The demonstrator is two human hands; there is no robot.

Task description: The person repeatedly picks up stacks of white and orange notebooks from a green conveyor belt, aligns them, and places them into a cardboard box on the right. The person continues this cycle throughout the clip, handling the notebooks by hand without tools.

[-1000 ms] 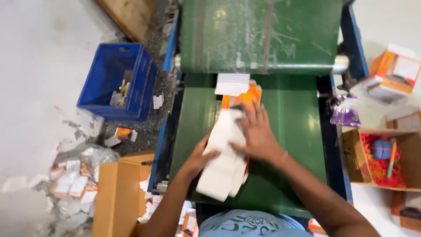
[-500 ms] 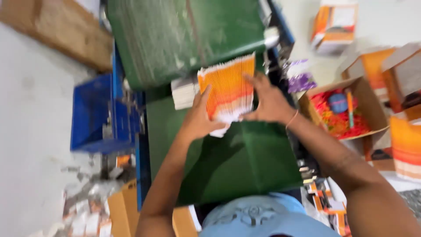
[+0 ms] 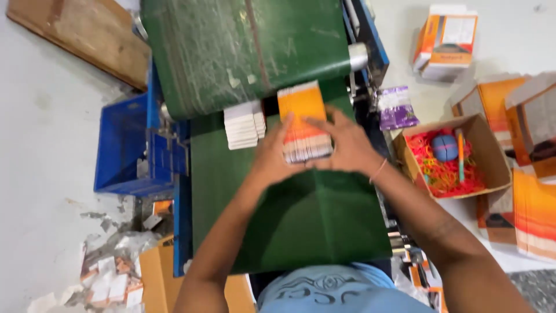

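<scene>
Stack of flat orange-and-white printed cartons (image 3: pixel 303 124) stands on edge on the green belt-topped desk (image 3: pixel 301 226), at the foot of the sloping green conveyor belt (image 3: pixel 231 46). Left hand (image 3: pixel 272 156) is pressed against the stack's left side, fingers curled round its edge; right hand (image 3: pixel 341 145) clasps the right side, fingers spread over the top face. Both hands are closed on the stack, squeezing it between them.

Just left of the stack, apart from the hands, lies a smaller stack of white flat cartons (image 3: pixel 244 124).

Desk surface is dark green and scuffed, framed in blue metal. To the left, a blue plastic crate (image 3: pixel 121 150) sits on the pale concrete floor (image 3: pixel 40 174), with torn paper scraps (image 3: pixel 110 272) nearby. To the right, an open brown cardboard box of red and orange rubber bands (image 3: pixel 449 159) rests on the floor, with orange-and-white cartons (image 3: pixel 446 37) beyond it. A wooden board (image 3: pixel 75 35) lies upper left.
</scene>
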